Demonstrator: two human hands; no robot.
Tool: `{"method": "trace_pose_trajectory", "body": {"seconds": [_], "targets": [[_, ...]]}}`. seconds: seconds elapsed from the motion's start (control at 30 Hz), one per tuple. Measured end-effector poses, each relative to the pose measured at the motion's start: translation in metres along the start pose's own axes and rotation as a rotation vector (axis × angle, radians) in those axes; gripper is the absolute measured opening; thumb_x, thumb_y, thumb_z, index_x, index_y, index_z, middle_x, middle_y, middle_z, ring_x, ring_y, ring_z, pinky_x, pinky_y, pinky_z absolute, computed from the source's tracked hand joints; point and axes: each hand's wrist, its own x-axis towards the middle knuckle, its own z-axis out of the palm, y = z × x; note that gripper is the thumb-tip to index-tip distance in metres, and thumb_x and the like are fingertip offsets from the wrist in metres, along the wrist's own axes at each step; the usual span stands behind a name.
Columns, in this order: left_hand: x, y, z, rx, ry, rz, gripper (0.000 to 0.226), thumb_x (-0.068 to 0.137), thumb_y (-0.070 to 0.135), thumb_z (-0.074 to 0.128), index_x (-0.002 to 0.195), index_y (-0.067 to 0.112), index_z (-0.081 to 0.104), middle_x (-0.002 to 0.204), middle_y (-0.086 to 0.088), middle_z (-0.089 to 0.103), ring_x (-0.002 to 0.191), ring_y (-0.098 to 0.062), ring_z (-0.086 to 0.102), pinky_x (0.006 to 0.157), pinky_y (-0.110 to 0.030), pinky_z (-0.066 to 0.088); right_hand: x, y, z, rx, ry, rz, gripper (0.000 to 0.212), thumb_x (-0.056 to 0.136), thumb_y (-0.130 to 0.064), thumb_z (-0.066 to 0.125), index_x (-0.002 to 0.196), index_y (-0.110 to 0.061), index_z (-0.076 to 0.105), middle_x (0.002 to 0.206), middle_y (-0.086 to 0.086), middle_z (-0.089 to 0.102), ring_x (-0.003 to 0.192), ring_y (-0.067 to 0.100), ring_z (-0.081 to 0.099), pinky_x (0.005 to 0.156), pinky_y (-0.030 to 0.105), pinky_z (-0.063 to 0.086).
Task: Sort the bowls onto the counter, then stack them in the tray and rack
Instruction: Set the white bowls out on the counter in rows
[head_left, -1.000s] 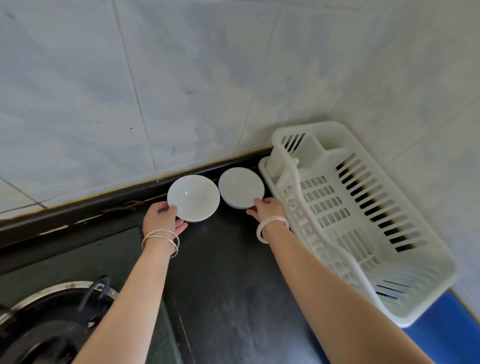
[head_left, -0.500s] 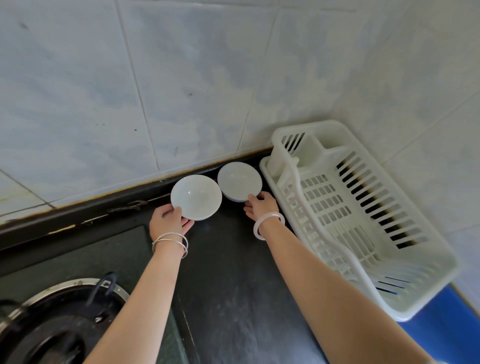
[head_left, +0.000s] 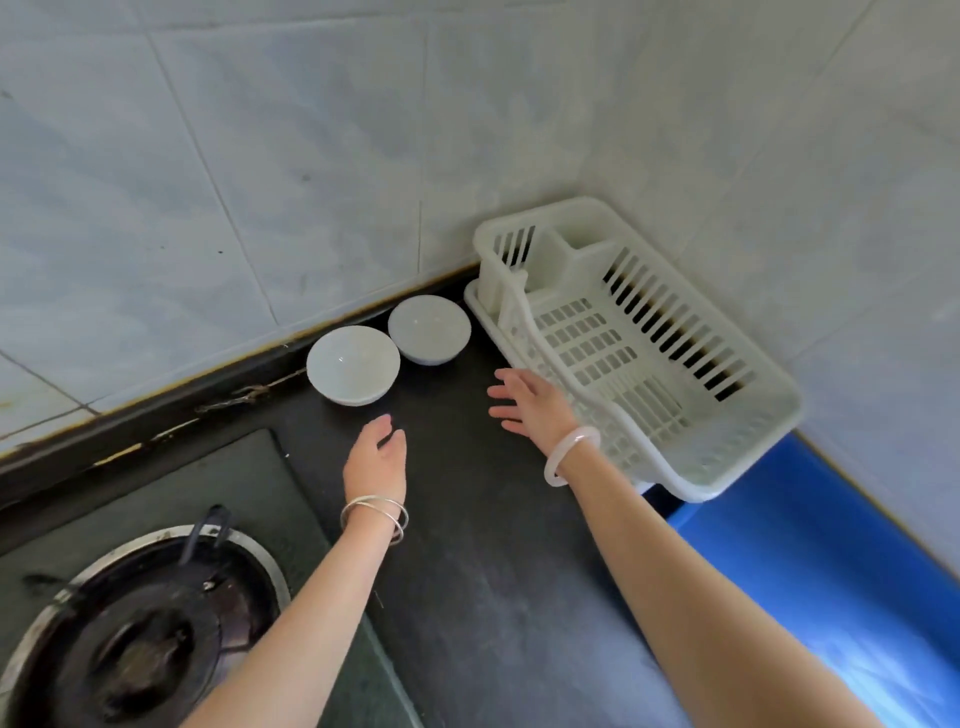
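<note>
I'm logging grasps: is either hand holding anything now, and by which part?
Nothing is held. The left hand and right hand are open, apart from the left bowl and right bowl, which sit on the counter.

One wide-angle camera on my head, looking forward and steeply down, close over the dark counter (head_left: 483, 571), facing the tiled wall (head_left: 311, 156) corner.

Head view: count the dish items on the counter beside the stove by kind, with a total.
White bowls: 2, the left bowl and the right bowl
Dish rack: 1
Tray under the rack: 1
Total: 4
</note>
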Motion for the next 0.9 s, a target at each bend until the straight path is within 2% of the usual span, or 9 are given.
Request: {"method": "trace_pose_trajectory", "body": {"seconds": [0.1,0.23,0.37,0.47,0.57,0.63,0.7,0.8,0.9], "targets": [[-0.049,0.006,0.019,0.082,-0.298,0.093,0.025,0.091,0.018,0.051,0.114,0.016,0.061,0.117,-0.007,0.064,0.106,-0.024,0.062,0.089,-0.025,0.044,-0.066,0.013,-0.045,-0.071,0.041,-0.088,0.022,0.099,-0.028,0.038,0.110,-0.027,0.057,0.101,-0.006,0.066,0.085,0.009,0.066,0.078,0.023,0.050],[-0.120,0.002,0.051,0.246,-0.635,0.170,0.022,0.090,0.018,0.052,0.109,0.018,0.063,0.110,-0.004,0.068,0.099,-0.017,0.063,0.095,-0.030,0.048,-0.167,0.057,-0.101,-0.157,0.249,-0.092,0.022,0.095,-0.022,0.044,0.093,-0.035,0.061,0.087,-0.010,0.069,0.073,0.004,0.067,0.073,0.019,0.050],[-0.188,-0.010,0.085,0.398,-0.826,0.279,0.022,0.089,0.022,0.052,0.108,0.021,0.064,0.107,0.004,0.069,0.087,-0.006,0.060,0.076,-0.010,0.041,-0.250,0.121,-0.136,-0.311,0.447,0.052,0.018,0.093,-0.019,0.050,0.092,-0.031,0.064,0.087,-0.008,0.068,0.081,0.013,0.065,0.076,0.026,0.048],[-0.232,-0.019,0.102,0.500,-0.948,0.350,0.025,0.090,0.024,0.053,0.113,0.021,0.062,0.113,0.004,0.067,0.093,-0.006,0.060,0.081,-0.014,0.042,-0.294,0.168,-0.150,-0.416,0.609,0.199,0.018,0.092,-0.018,0.053,0.101,-0.023,0.067,0.094,0.001,0.071,0.087,0.021,0.066,0.078,0.031,0.050],[-0.266,-0.028,0.113,0.624,-1.019,0.427,0.029,0.088,0.028,0.056,0.116,0.021,0.061,0.115,0.004,0.066,0.099,-0.009,0.061,0.087,-0.021,0.045,-0.326,0.206,-0.153,-0.454,0.699,0.306,0.021,0.089,-0.018,0.057,0.108,-0.018,0.066,0.109,0.004,0.068,0.094,0.024,0.065,0.082,0.031,0.047],[-0.281,-0.035,0.117,0.685,-1.018,0.478,0.029,0.087,0.026,0.058,0.116,0.022,0.061,0.114,0.003,0.066,0.100,-0.011,0.061,0.088,-0.024,0.047,-0.339,0.223,-0.150,-0.493,0.705,0.356,0.026,0.087,-0.021,0.061,0.111,-0.015,0.064,0.112,0.005,0.066,0.099,0.026,0.062,0.084,0.030,0.044],[-0.287,-0.039,0.117,0.709,-0.965,0.508,0.029,0.087,0.022,0.059,0.116,0.022,0.061,0.113,0.003,0.066,0.099,-0.011,0.060,0.086,-0.025,0.048,-0.346,0.232,-0.145,-0.507,0.700,0.386,0.026,0.085,-0.026,0.063,0.109,-0.015,0.064,0.106,0.004,0.067,0.099,0.024,0.061,0.078,0.026,0.040],[-0.292,-0.044,0.117,0.706,-0.907,0.524,0.029,0.087,0.021,0.058,0.115,0.023,0.062,0.112,0.004,0.066,0.094,-0.008,0.058,0.082,-0.023,0.047,-0.349,0.234,-0.137,-0.501,0.707,0.396,0.015,0.084,-0.029,0.063,0.094,-0.018,0.063,0.085,0.000,0.066,0.080,0.022,0.058,0.066,0.023,0.032],[-0.293,-0.047,0.116,0.710,-0.900,0.543,0.028,0.087,0.021,0.058,0.115,0.025,0.061,0.108,0.006,0.066,0.089,-0.006,0.056,0.076,-0.022,0.045,-0.347,0.230,-0.133,-0.547,0.726,0.398,0.014,0.086,-0.029,0.061,0.090,-0.016,0.058,0.087,0.002,0.065,0.072,0.018,0.044,0.064,0.024,0.030]]}}
